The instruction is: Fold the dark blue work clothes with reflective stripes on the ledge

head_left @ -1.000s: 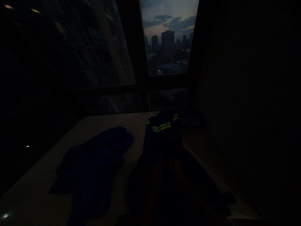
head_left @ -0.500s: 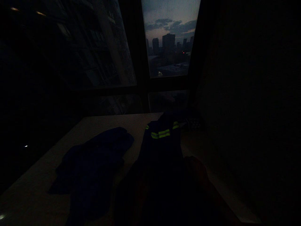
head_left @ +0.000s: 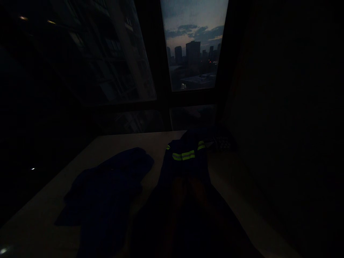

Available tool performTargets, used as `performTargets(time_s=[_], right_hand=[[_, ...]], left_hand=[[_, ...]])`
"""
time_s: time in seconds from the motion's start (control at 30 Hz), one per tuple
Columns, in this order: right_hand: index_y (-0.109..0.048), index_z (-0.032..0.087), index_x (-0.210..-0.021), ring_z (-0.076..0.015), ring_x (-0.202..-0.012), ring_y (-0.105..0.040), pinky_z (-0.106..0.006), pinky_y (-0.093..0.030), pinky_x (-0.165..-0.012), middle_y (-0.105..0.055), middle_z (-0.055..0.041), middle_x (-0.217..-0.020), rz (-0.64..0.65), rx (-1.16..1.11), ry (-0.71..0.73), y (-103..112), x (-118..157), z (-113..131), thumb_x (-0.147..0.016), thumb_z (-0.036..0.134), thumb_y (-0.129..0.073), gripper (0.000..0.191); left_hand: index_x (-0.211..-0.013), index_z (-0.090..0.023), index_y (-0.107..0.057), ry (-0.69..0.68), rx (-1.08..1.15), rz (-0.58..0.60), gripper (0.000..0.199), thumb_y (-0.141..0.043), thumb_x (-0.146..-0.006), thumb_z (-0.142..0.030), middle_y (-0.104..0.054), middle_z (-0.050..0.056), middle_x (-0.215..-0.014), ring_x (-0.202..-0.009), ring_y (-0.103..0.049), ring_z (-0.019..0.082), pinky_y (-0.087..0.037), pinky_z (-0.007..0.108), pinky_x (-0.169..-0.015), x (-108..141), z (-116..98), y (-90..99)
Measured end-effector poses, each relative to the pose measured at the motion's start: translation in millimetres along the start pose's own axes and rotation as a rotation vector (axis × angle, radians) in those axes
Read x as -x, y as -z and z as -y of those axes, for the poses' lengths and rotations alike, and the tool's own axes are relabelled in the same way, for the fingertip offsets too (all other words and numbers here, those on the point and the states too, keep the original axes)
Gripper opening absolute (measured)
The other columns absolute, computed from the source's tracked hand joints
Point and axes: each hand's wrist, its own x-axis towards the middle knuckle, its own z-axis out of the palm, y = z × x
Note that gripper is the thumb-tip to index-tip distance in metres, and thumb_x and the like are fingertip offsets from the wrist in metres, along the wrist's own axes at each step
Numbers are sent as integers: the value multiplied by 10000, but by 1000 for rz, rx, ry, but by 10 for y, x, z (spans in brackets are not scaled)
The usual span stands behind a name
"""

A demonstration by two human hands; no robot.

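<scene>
A dark blue garment with yellow-green reflective strips (head_left: 184, 155) lies on the pale table (head_left: 107, 143), stretching from near the window toward me. Over its middle, below the strips, are my left hand (head_left: 178, 190) and, close beside it, my right hand (head_left: 197, 190). Both are very dim, and their fingers cannot be made out. Whether either hand grips the cloth is hidden by the dark. A second blue garment (head_left: 107, 182) is spread loosely on the left part of the table, apart from my hands.
Past the table's far edge stands a window (head_left: 195, 46) with buildings and a dusky sky outside. A dark patterned item (head_left: 223, 142) lies at the back right, near the dark wall (head_left: 282, 107).
My right hand has moved left from the right edge of the striped garment to its middle. My left hand now shows faintly further up the cloth. The camera view has shifted slightly.
</scene>
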Motion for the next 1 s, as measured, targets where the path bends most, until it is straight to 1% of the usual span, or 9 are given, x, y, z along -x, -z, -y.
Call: performTargets(time_s=[0.17, 0.3, 0.37, 0.47, 0.6, 0.67, 0.73, 0.83, 1.0], right_hand=[[-692, 222, -1184, -184, -1087, -643, -307, -471, -974, -709, -81, -1175, 1, -34, 25, -148, 49, -156, -984, 236, -383, 369], [-710, 221, -1140, -201, -1068, -644, -344, -468, -983, -717, -87, -1141, 0, -37, 24, -232, 58, -191, -973, 217, -401, 351], [-712, 212, -1119, -193, -1042, -646, -333, -474, -965, -720, -86, -1110, 1, -42, 32, -249, 64, -199, -978, 223, -395, 347], [-701, 207, -1123, -181, -1041, -637, -318, -468, -959, -712, -84, -1111, 0, -45, 41, -241, 77, -199, -991, 222, -370, 357], [-703, 218, -1098, -169, -1009, -642, -287, -467, -920, -707, -74, -1108, 12, -32, 11, -204, 71, -160, -987, 200, -376, 345], [-700, 213, -1089, -171, -990, -647, -281, -472, -891, -707, -79, -1099, 15, -21, -25, -192, 50, -122, -988, 200, -375, 340], [-685, 203, -1127, -184, -1010, -645, -290, -472, -889, -701, -94, -1124, 14, -11, -63, -183, 22, -79, -984, 182, -373, 344], [-669, 205, -1166, -193, -1039, -641, -294, -468, -894, -692, -103, -1166, 17, -10, -94, -160, -15, -32, -961, 144, -394, 349], [-713, 208, -1030, -180, -941, -668, -278, -489, -840, -716, -96, -1081, 2, -68, -123, -119, -49, -41, -968, 201, -394, 325]], left_hand=[[-1039, -191, -710, 7, 9, -4, 315, -420, -919, -217, -713, 108, -1108, -1059, -655, 230, -530, 447, -969, 45, 160, -136], [-1003, -213, -725, -4, 15, 29, 336, -407, -903, -171, -731, 84, -1069, -1013, -670, 207, -534, 425, -970, 48, 201, -156], [-1020, -210, -724, -6, 20, 40, 354, -397, -899, -153, -728, 89, -1098, -1034, -665, 203, -530, 411, -979, 48, 203, -151], [-1040, -210, -720, 2, 24, 49, 353, -415, -880, -135, -718, 94, -1145, -1087, -648, 215, -507, 425, -1016, 33, 197, -151], [-958, -215, -731, 21, 31, 65, 332, -422, -870, -133, -732, 90, -1061, -1004, -665, 218, -526, 439, -977, 10, 198, -182], [-984, -210, -725, 27, 33, 62, 340, -408, -882, -141, -728, 92, -1083, -1023, -658, 219, -522, 444, -982, 16, 203, -193], [-1030, -219, -716, 16, 39, 60, 346, -408, -888, -148, -722, 81, -1127, -1071, -644, 212, -506, 435, -1012, 29, 210, -191], [-1034, -238, -716, -10, 50, 67, 349, -406, -894, -161, -728, 66, -1112, -1058, -649, 196, -512, 404, -1003, 38, 213, -165], [-1014, -223, -723, -32, 61, 70, 339, -399, -915, -192, -733, 75, -1086, -1013, -663, 193, -532, 400, -967, 30, 164, -118]])
